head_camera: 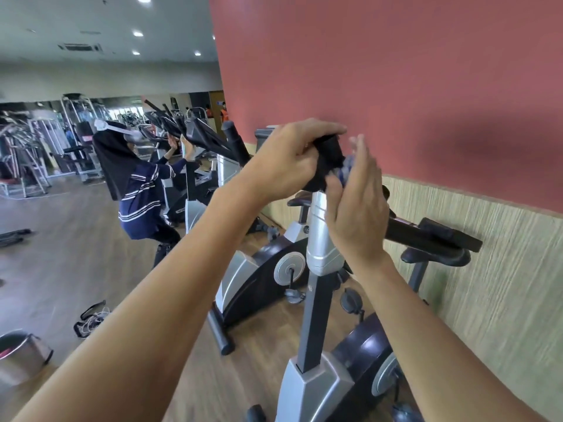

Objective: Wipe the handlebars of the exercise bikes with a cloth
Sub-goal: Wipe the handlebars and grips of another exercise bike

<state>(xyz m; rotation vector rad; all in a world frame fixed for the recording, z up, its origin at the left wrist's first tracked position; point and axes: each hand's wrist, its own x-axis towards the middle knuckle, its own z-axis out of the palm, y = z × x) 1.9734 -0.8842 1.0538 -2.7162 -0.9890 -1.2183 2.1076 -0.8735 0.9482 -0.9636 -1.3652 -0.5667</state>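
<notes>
A silver and black exercise bike [320,388] stands right in front of me. My left hand [289,158] is wrapped around the black top of its handlebar [330,161]. My right hand [356,205] presses a blue and white cloth [347,167] against the right side of that grip, fingers stretched upward. Only a small bunched part of the cloth shows between my two hands. A long black handlebar arm [426,236] runs off to the right behind my right hand.
A second bike [259,272] stands just behind, and more bikes line the red and beige wall [426,86]. A person in a striped top [140,190] works at another bike to the left. A metal bucket [21,354] and a cable tangle [91,318] lie on the wooden floor.
</notes>
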